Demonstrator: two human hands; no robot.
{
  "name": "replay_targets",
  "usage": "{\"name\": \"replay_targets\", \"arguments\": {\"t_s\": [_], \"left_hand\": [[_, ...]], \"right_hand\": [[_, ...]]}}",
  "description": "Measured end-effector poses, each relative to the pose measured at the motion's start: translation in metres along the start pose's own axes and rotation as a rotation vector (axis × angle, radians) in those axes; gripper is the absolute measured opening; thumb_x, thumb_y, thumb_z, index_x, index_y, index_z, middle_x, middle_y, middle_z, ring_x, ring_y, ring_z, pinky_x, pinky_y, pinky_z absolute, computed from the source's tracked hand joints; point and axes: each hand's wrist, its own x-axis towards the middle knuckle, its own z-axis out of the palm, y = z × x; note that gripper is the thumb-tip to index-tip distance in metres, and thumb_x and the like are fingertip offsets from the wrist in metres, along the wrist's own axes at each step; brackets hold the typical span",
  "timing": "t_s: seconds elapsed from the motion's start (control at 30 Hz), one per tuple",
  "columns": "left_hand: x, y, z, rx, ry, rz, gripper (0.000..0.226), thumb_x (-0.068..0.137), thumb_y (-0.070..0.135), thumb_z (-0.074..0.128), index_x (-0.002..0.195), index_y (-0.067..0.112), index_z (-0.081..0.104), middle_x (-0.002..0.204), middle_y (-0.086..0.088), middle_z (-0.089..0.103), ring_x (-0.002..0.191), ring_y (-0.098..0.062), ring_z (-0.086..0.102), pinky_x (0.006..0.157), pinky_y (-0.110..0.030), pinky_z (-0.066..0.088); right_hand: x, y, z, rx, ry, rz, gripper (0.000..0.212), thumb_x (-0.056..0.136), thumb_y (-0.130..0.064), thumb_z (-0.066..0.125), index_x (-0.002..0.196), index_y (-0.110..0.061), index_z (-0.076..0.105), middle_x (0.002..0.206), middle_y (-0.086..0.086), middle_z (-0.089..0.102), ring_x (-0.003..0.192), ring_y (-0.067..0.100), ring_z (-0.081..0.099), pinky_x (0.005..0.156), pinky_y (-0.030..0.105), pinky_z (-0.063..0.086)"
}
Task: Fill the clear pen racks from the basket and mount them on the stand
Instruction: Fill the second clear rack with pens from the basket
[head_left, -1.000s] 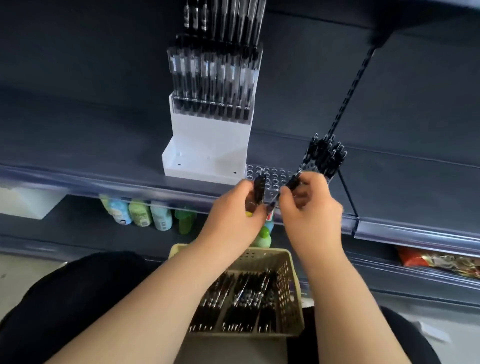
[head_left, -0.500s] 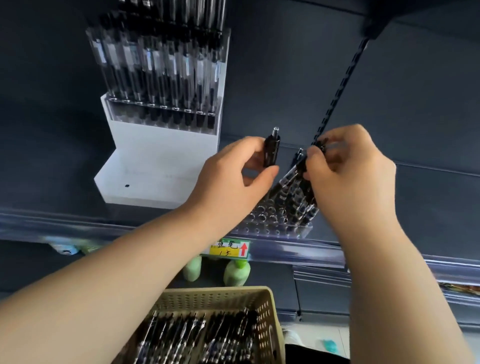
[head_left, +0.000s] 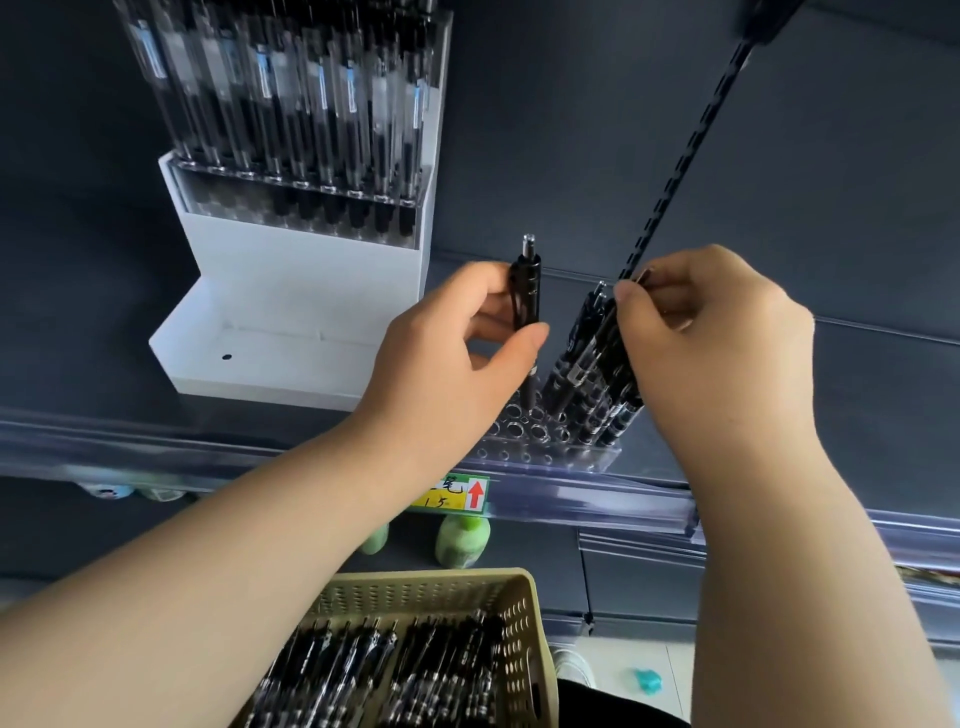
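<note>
Basket (head_left: 426, 577) sits below both hands and holds loose pens (head_left: 395, 670). Left hand (head_left: 441, 374): thumb and fingers pinch an upright pen (head_left: 527, 291), clicker up. Its lower end is at the open holes of the clear rack (head_left: 519, 441), directly beneath the grip. Right hand (head_left: 717, 353), just right of the left: thumb and fingers pinch the top of a leaning pen (head_left: 605, 332) among those seated in the rack's right side. White stand (head_left: 311, 280) lies left of the left-hand grip, with a filled rack (head_left: 291, 104) on its upper tier.
</note>
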Motion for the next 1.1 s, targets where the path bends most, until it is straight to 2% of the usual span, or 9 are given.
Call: {"name": "replay_targets", "arguments": {"t_s": [0.17,0.23,0.37,0.43,0.57,0.73,0.9,1.03,1.1], "left_hand": [[-0.006,0.002,-0.004,-0.001,-0.007,-0.019,0.020,0.084,0.022,0.066,0.100,0.028,0.057,0.089,0.012,0.066,0.081,-0.001,0.064,0.068,-0.011,0.049],[-0.006,0.003,-0.006,0.007,-0.011,-0.024,0.019,0.084,0.023,0.066,0.099,0.030,0.057,0.089,0.012,0.066,0.082,-0.002,0.064,0.070,-0.011,0.049],[-0.006,0.003,-0.008,0.035,-0.015,-0.019,0.018,0.085,0.023,0.065,0.099,0.032,0.058,0.089,0.013,0.066,0.082,-0.001,0.063,0.072,-0.011,0.049],[-0.005,0.003,-0.008,0.027,-0.012,-0.028,0.018,0.085,0.024,0.064,0.101,0.031,0.059,0.090,0.012,0.066,0.084,-0.002,0.063,0.076,-0.019,0.052],[-0.003,0.004,-0.008,0.000,0.006,-0.042,0.016,0.085,0.026,0.063,0.097,0.035,0.058,0.091,0.010,0.066,0.084,-0.006,0.065,0.078,-0.032,0.055],[-0.001,0.006,-0.008,-0.016,0.021,-0.051,0.015,0.086,0.029,0.061,0.091,0.041,0.054,0.090,0.011,0.066,0.081,-0.008,0.066,0.078,-0.034,0.055],[0.000,0.007,-0.005,-0.055,0.035,-0.065,0.009,0.087,0.026,0.062,0.094,0.031,0.059,0.089,0.009,0.066,0.083,-0.009,0.066,0.077,-0.037,0.056],[0.000,0.007,0.006,-0.088,0.007,-0.067,0.013,0.085,0.023,0.064,0.098,0.022,0.064,0.088,0.007,0.068,0.083,-0.010,0.066,0.078,-0.038,0.056],[-0.001,0.007,0.014,-0.090,-0.013,-0.035,0.016,0.083,0.020,0.067,0.098,0.017,0.066,0.088,0.006,0.068,0.081,-0.007,0.064,0.078,-0.030,0.055]], "right_hand": [[-0.001,-0.002,0.000,-0.031,0.033,-0.011,0.003,0.086,-0.030,0.060,0.087,-0.029,0.058,0.066,-0.023,0.052,0.079,0.010,0.057,0.059,0.002,0.033],[-0.001,-0.001,0.002,-0.041,0.024,-0.010,0.003,0.086,-0.029,0.061,0.088,-0.027,0.059,0.067,-0.023,0.052,0.083,0.014,0.059,0.060,0.014,0.037],[-0.001,-0.001,0.006,-0.063,-0.015,-0.002,0.009,0.085,-0.028,0.062,0.092,-0.023,0.063,0.073,-0.014,0.058,0.089,0.020,0.060,0.071,0.028,0.046],[-0.001,-0.001,0.008,-0.073,-0.037,0.009,0.012,0.085,-0.027,0.063,0.096,-0.023,0.064,0.077,-0.012,0.060,0.093,0.020,0.060,0.075,0.031,0.049],[-0.001,0.002,0.010,-0.087,-0.055,0.022,0.017,0.083,-0.025,0.066,0.100,-0.024,0.065,0.081,-0.012,0.061,0.095,0.017,0.059,0.076,0.030,0.049],[-0.001,0.003,0.012,-0.105,-0.045,0.014,0.018,0.083,-0.022,0.065,0.100,-0.025,0.066,0.081,-0.013,0.063,0.094,0.017,0.058,0.076,0.029,0.048],[-0.002,0.005,0.012,-0.126,-0.049,-0.018,0.016,0.084,-0.020,0.064,0.098,-0.024,0.069,0.086,-0.008,0.067,0.095,0.019,0.059,0.078,0.028,0.047],[-0.002,0.004,0.010,-0.076,-0.010,-0.018,0.016,0.084,-0.019,0.063,0.098,-0.024,0.069,0.079,-0.012,0.063,0.091,0.021,0.059,0.077,0.030,0.048],[-0.002,0.003,0.008,-0.050,0.011,-0.014,0.015,0.084,-0.019,0.062,0.097,-0.024,0.068,0.078,-0.013,0.063,0.090,0.021,0.060,0.078,0.033,0.049]]}}
